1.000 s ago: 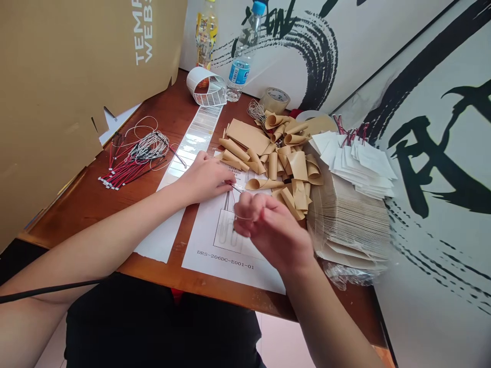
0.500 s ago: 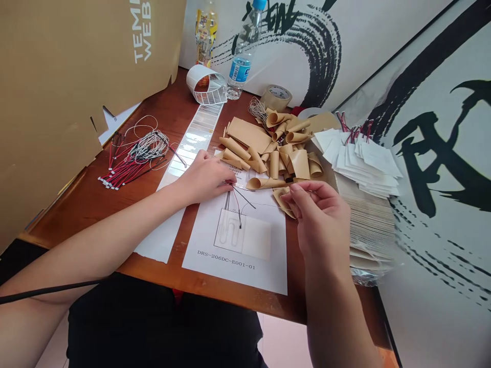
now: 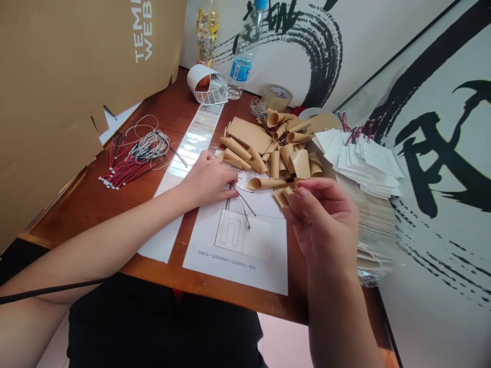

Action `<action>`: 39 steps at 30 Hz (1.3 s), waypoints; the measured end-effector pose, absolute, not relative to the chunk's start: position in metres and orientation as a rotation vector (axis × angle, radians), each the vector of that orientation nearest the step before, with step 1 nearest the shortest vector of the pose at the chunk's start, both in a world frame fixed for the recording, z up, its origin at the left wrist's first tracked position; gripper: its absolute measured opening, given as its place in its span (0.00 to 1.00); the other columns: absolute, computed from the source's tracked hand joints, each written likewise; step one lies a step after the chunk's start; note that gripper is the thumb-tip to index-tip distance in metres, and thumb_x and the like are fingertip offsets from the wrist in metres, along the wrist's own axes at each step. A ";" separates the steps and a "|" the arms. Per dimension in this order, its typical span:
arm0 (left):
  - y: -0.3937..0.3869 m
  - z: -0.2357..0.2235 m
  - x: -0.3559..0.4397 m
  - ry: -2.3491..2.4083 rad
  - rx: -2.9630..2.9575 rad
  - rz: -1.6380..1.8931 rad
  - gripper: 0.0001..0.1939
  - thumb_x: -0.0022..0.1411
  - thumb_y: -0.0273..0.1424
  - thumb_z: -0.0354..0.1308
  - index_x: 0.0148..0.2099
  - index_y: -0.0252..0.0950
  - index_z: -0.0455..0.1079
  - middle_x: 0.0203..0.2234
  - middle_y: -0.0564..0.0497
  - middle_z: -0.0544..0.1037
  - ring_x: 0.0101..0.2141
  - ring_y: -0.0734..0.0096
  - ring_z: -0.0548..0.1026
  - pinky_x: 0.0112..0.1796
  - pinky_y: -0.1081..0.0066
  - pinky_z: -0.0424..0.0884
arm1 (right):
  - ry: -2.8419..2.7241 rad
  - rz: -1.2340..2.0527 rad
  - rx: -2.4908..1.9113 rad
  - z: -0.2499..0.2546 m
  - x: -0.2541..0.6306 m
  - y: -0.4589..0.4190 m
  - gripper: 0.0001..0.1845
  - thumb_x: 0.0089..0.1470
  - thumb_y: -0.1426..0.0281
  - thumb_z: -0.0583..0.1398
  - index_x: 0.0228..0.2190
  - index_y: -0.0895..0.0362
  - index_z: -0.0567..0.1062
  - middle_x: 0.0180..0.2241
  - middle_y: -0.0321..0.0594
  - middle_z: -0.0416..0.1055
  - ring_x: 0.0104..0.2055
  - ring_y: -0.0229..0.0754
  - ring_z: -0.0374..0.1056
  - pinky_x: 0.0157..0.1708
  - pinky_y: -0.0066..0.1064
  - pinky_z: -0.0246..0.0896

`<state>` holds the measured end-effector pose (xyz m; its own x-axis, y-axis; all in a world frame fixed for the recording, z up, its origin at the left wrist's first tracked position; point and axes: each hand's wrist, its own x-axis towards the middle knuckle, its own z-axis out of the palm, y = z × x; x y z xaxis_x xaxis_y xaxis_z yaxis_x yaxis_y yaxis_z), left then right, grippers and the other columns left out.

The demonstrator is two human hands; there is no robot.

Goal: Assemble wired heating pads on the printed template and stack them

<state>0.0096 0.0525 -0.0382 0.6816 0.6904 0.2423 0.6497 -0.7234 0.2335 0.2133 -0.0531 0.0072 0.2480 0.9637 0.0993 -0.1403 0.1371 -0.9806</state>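
My left hand (image 3: pixel 207 180) rests on a printed drawing sheet (image 3: pixel 238 260) marked DRS-206DC-E001-01, its fingertips pinching the end of thin red and black wires (image 3: pixel 242 203). These wires hang loose over the sheet. My right hand (image 3: pixel 322 220) is raised at the pile of curled kraft-paper strips (image 3: pixel 268 153), and its finger and thumb are shut on a small tan curled piece (image 3: pixel 282 197). The far side of that piece is hidden by my fingers.
On the wooden table (image 3: pixel 88 214) lie bundled red-and-black wires (image 3: pixel 130 166) and a white label strip (image 3: pixel 195 140). White tagged cards (image 3: pixel 364 158) top a tan sheet stack (image 3: pixel 378 225). A cardboard panel (image 3: pixel 76 76) stands left; bottles (image 3: pixel 241 56) and packing tape (image 3: pixel 278 97) stand behind.
My right hand has moved from over the drawing to the right, away from the wires, and holds a tan piece. The wires now hang free from my left hand.
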 end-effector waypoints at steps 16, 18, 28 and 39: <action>0.048 -0.040 0.013 1.124 2.823 0.507 0.14 0.67 0.40 0.56 0.36 0.40 0.80 0.29 0.51 0.82 0.34 0.63 0.74 0.43 0.57 0.54 | -1.094 1.155 -0.979 0.009 0.224 -0.057 0.05 0.55 0.64 0.68 0.36 0.48 0.82 0.27 0.30 0.69 0.16 0.29 0.51 0.13 0.26 0.46; 0.048 -0.039 0.013 1.116 2.818 0.492 0.13 0.66 0.38 0.56 0.36 0.40 0.80 0.29 0.51 0.83 0.34 0.63 0.74 0.43 0.57 0.53 | -1.048 1.014 -1.142 0.007 0.224 -0.054 0.05 0.53 0.65 0.69 0.34 0.51 0.81 0.20 0.28 0.63 0.17 0.30 0.49 0.16 0.27 0.45; 0.048 -0.038 0.010 1.074 2.884 0.456 0.13 0.69 0.36 0.55 0.38 0.41 0.80 0.32 0.52 0.84 0.36 0.63 0.74 0.44 0.57 0.52 | -1.659 0.136 -1.829 -0.025 0.235 -0.040 0.09 0.55 0.64 0.62 0.32 0.54 0.82 0.35 0.43 0.75 0.30 0.44 0.70 0.37 0.42 0.66; 0.049 -0.044 0.011 1.049 2.918 0.510 0.14 0.71 0.40 0.57 0.40 0.44 0.83 0.32 0.53 0.85 0.37 0.62 0.74 0.45 0.55 0.53 | -1.709 0.274 -1.431 -0.007 0.198 -0.060 0.16 0.58 0.57 0.66 0.43 0.53 0.75 0.37 0.40 0.76 0.32 0.42 0.72 0.31 0.37 0.70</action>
